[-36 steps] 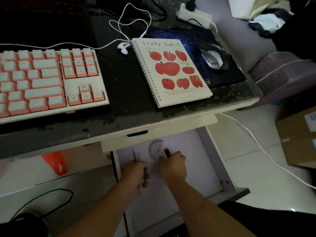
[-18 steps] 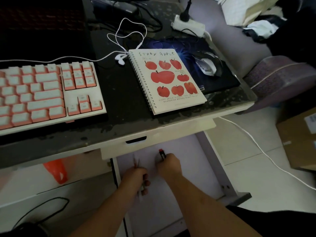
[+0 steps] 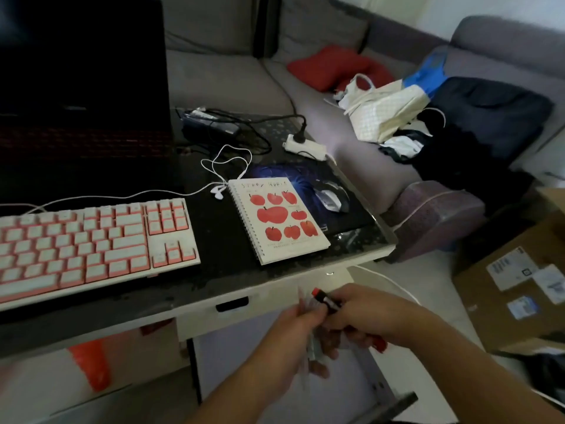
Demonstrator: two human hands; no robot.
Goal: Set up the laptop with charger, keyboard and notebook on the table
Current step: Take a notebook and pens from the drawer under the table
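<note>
Item: red-capped dark marker pen [image 3: 324, 299], gripped in our right hand [image 3: 370, 313], fingers curled; cap end points up-left. Our left hand [image 3: 293, 338] clutches thin pale pens [image 3: 312, 347], likely gathered for writing. Beyond: spiral-bound apple-print notebook [image 3: 279, 220] on the black glass-topped table [image 3: 220, 234], long axis pointing away; further left, pink-and-white keyboard [image 3: 91, 243].

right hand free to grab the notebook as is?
Probably not yet. The right hand already holds a red-tipped pen below the table edge, close against the left hand. The notebook itself lies uncovered near that edge, so the path looks open once the grip is freed.
</note>
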